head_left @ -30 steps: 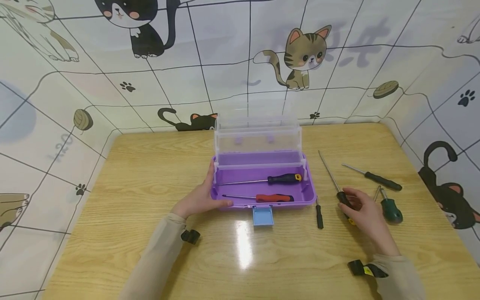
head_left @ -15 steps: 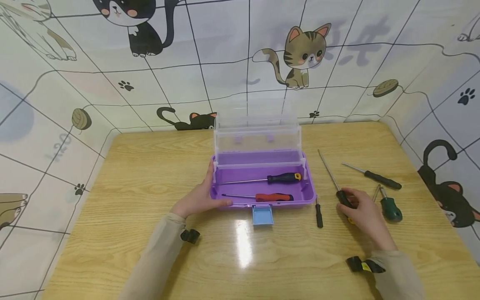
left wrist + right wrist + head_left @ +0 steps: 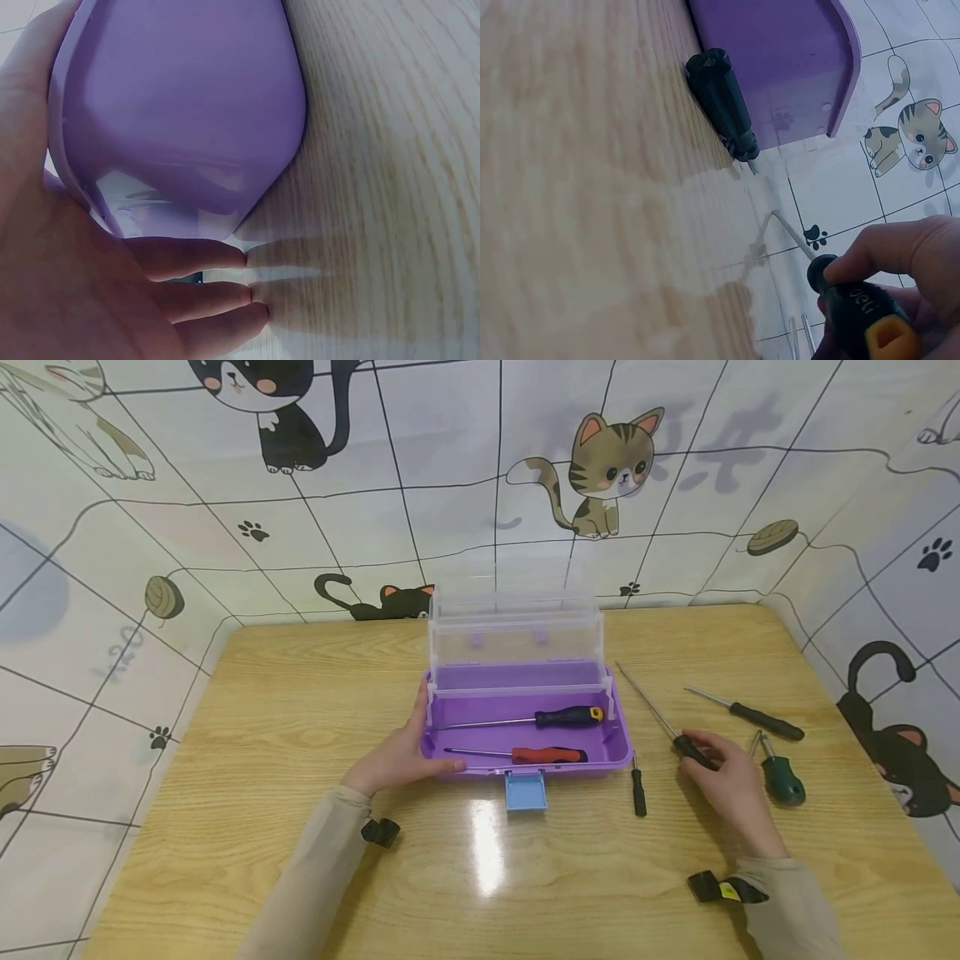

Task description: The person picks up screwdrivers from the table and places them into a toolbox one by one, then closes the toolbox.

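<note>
A purple toolbox (image 3: 619, 745) stands on the table with its clear lid (image 3: 517, 643) raised. My left hand (image 3: 393, 756) holds its left end, thumb along the front rim. In the left wrist view the fingers (image 3: 202, 259) stretch past the box's end wall (image 3: 187, 105). Inside lie a black-and-yellow screwdriver (image 3: 567, 717) and a red-handled screwdriver (image 3: 547, 756). Right of the box, my right hand (image 3: 735, 785) pinches the handle of a long black screwdriver (image 3: 690, 750). Its yellow butt end shows in the right wrist view, and its shaft points towards the box's back right corner.
A small black screwdriver (image 3: 638, 792) lies between the box and my right hand. Further right are a thin black-handled screwdriver (image 3: 765, 722) and a stubby green-handled one (image 3: 782, 779). The blue latch (image 3: 526, 792) hangs at the front. A cat-patterned backdrop (image 3: 465, 518) surrounds the table.
The long screwdriver in my right hand has swung its tip left towards the box, and the hand has shifted slightly. My left hand and the toolbox stay in place.
</note>
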`<state>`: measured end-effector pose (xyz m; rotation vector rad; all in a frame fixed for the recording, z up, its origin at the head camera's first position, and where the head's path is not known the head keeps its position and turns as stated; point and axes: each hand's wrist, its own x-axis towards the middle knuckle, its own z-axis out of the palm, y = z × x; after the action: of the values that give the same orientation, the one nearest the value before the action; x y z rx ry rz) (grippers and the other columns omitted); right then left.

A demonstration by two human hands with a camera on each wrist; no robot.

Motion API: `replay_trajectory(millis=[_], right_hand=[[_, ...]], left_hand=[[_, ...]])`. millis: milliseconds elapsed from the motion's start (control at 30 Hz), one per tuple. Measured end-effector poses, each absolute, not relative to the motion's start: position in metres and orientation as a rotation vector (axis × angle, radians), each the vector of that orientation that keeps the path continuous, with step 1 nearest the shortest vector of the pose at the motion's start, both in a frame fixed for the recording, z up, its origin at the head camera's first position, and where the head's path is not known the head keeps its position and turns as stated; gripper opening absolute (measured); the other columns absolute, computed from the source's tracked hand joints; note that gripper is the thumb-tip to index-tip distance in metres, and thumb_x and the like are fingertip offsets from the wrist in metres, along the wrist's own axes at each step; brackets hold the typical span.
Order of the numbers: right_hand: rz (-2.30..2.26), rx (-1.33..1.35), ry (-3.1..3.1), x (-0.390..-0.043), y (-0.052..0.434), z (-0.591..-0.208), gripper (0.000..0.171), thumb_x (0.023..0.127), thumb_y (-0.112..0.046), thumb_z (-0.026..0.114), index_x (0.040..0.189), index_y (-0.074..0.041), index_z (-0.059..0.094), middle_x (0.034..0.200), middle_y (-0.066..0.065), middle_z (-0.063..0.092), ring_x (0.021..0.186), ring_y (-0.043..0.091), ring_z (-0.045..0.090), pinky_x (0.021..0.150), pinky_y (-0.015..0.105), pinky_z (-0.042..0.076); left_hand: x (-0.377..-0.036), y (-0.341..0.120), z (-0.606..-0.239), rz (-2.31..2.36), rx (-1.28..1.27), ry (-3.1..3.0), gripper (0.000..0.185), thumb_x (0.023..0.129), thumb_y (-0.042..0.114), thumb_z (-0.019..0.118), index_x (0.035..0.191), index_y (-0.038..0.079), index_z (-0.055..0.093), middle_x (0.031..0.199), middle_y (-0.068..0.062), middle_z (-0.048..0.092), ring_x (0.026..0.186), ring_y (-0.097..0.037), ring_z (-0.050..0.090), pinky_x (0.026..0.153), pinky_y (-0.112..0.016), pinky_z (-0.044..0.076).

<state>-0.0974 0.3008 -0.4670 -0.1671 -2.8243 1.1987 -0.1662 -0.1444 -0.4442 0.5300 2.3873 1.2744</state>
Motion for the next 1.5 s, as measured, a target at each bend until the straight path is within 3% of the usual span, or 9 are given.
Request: replay_trajectory(millis=[300, 567, 733, 967, 1067, 1267, 1500], right_hand=[[1.22, -0.306, -2.716, -0.095, 0.297, -0.461, 0.04, 0.092, -0.019, 0.063, 0.128, -0.003, 0.061, 0.118, 0.014, 0.057, 0.096, 0.009, 0.046, 0.071, 0.019, 0.038], [1.265, -0.326, -2.649, -0.095, 0.295, -0.455, 0.04, 0.092, -0.018, 0.064, 0.129, -0.004, 0.061, 0.112, 0.007, 0.056, 0.093, 0.006, 0.045, 0.067, 0.017, 0.038], [1.273, -0.329, -2.635, -0.095, 0.295, -0.452, 0.039, 0.092, -0.016, 0.063, 0.13, -0.005, 0.061, 0.108, 0.005, 0.056, 0.09, 0.006, 0.046, 0.061, 0.017, 0.039], [1.329, -0.334, -2.594, -0.094, 0.293, -0.449, 0.038, 0.093, -0.014, 0.062, 0.13, -0.005, 0.061, 0.105, 0.0, 0.055, 0.089, 0.007, 0.048, 0.056, 0.018, 0.041], [1.349, -0.345, -2.59, -0.093, 0.293, -0.447, 0.039, 0.093, -0.014, 0.063, 0.131, -0.005, 0.06, 0.107, 0.0, 0.055, 0.089, 0.008, 0.048, 0.056, 0.017, 0.042], [1.351, -0.366, -2.597, -0.092, 0.292, -0.441, 0.04, 0.093, -0.014, 0.062, 0.132, -0.005, 0.059, 0.11, 0.004, 0.054, 0.088, 0.009, 0.049, 0.056, 0.017, 0.042], [1.365, -0.387, -2.586, -0.091, 0.292, -0.434, 0.039, 0.093, -0.016, 0.062, 0.132, -0.008, 0.06, 0.109, -0.002, 0.054, 0.087, 0.007, 0.05, 0.057, 0.017, 0.042]], left_hand=[[-0.158, -0.137, -0.415, 1.294, 0.526, 2.35, 0.126, 0.078, 0.016, 0.081, 0.15, 0.01, -0.022, 0.155, -0.029, 0.008, 0.131, -0.051, 0.032, 0.108, -0.057, 0.025], [-0.152, -0.134, -0.398, 1.296, 0.533, 2.342, 0.122, 0.08, 0.016, 0.08, 0.15, 0.004, -0.02, 0.154, -0.033, 0.009, 0.13, -0.053, 0.032, 0.108, -0.058, 0.025], [-0.152, -0.134, -0.399, 1.288, 0.526, 2.352, 0.123, 0.08, 0.015, 0.08, 0.15, 0.005, -0.02, 0.154, -0.031, 0.008, 0.131, -0.052, 0.032, 0.108, -0.057, 0.025], [-0.167, -0.143, -0.445, 1.283, 0.532, 2.382, 0.131, 0.076, 0.026, 0.084, 0.151, 0.02, -0.024, 0.157, -0.024, 0.007, 0.132, -0.048, 0.033, 0.108, -0.057, 0.025], [-0.167, -0.143, -0.445, 1.302, 0.541, 2.375, 0.131, 0.076, 0.023, 0.084, 0.151, 0.019, -0.024, 0.157, -0.024, 0.007, 0.132, -0.048, 0.033, 0.108, -0.058, 0.025], [-0.166, -0.144, -0.444, 1.286, 0.535, 2.388, 0.132, 0.075, 0.033, 0.084, 0.149, 0.03, -0.026, 0.158, -0.02, 0.008, 0.133, -0.043, 0.034, 0.109, -0.053, 0.026], [-0.167, -0.144, -0.445, 1.285, 0.516, 2.383, 0.134, 0.074, 0.036, 0.085, 0.149, 0.032, -0.026, 0.159, -0.018, 0.008, 0.134, -0.042, 0.033, 0.109, -0.051, 0.026]])
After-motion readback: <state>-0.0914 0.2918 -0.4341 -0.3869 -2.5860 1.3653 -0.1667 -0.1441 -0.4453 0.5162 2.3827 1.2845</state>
